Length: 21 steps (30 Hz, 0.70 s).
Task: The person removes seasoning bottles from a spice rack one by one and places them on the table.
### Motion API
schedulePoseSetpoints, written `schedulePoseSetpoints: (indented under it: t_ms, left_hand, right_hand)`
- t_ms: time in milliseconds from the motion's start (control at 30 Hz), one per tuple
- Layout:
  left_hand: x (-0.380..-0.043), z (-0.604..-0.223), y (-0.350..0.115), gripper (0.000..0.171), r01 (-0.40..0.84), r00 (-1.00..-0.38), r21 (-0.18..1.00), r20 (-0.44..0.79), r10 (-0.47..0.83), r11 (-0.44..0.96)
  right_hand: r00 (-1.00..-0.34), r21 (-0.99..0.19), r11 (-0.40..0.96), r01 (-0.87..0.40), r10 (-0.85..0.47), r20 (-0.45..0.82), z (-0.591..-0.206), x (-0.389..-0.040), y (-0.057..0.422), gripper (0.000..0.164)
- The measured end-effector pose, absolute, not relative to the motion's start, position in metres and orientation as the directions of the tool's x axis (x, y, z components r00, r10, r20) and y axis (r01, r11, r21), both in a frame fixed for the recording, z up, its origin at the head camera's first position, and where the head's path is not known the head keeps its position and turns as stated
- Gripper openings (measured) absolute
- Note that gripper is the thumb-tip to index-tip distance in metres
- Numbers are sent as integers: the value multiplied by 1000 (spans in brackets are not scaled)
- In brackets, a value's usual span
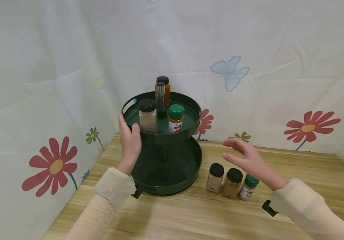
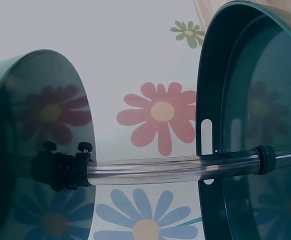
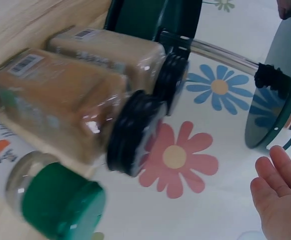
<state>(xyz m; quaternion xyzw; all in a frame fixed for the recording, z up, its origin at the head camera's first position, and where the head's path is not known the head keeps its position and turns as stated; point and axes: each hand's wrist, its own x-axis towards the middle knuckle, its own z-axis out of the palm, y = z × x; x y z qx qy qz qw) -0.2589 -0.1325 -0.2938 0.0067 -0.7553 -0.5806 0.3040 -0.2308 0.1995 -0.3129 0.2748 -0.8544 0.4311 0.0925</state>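
Observation:
My left hand [image 1: 130, 143] rests at the left side of the dark green two-tier turntable's upper tray [image 1: 167, 138], its fingers straight along the rim. On that tray stand a black-capped spice jar [image 1: 147, 118], a green-capped seasoning bottle [image 1: 176, 120], a slim clear grinder-like bottle [image 1: 160, 96] and a black-capped jar of orange-brown spice [image 1: 167, 95]. My right hand [image 1: 251, 163] hovers with nothing in it, fingers and thumb apart. Below and left of it, a jar of pale powder [image 1: 214, 181], a jar of brown powder [image 1: 232, 186] and a small green-capped bottle [image 1: 246, 191] stand in a row.
The turntable's lower tray [image 1: 165, 190] sits on the wooden table [image 1: 172, 220]. A metal post [image 2: 145, 170] joins the two tiers. Behind and to the left hangs a pale curtain [image 1: 268, 43] printed with flowers and a butterfly.

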Motion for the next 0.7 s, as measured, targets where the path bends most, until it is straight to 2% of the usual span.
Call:
schedulePoseSetpoints:
  t_ms: [700]
  left_hand:
    - [-260,-295,-133,64,353,-822,879,455,-344,319]
  right_hand:
    - [-834,-667,505,-548,-393,388,-284,-237,169,50]
